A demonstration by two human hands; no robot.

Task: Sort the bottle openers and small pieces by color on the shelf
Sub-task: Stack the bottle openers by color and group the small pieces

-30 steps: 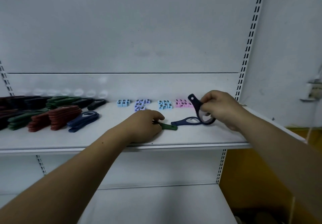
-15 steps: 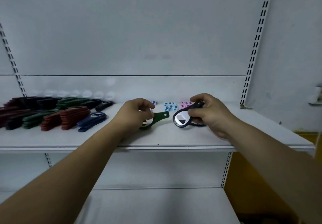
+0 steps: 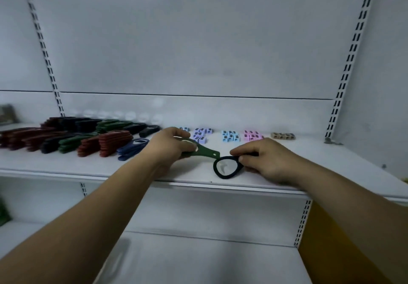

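Head view: the green bottle opener (image 3: 206, 151), flat, matte and probably light and stiff, is gripped by its wide end in the left hand (image 3: 170, 145) over the shelf (image 3: 331, 169). Beside it, the right hand (image 3: 265, 160) pinches a dark loop-headed opener (image 3: 225, 176) at the neck. Sorted stacks (image 3: 110, 142) lie to the left, with the small pieces (image 3: 229, 135) behind.

Left hand (image 3: 170, 145) and right hand (image 3: 263, 161) both grip, outstretched.

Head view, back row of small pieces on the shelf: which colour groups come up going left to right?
first blue pieces → purple pieces → second blue pieces → pink pieces → tan pieces
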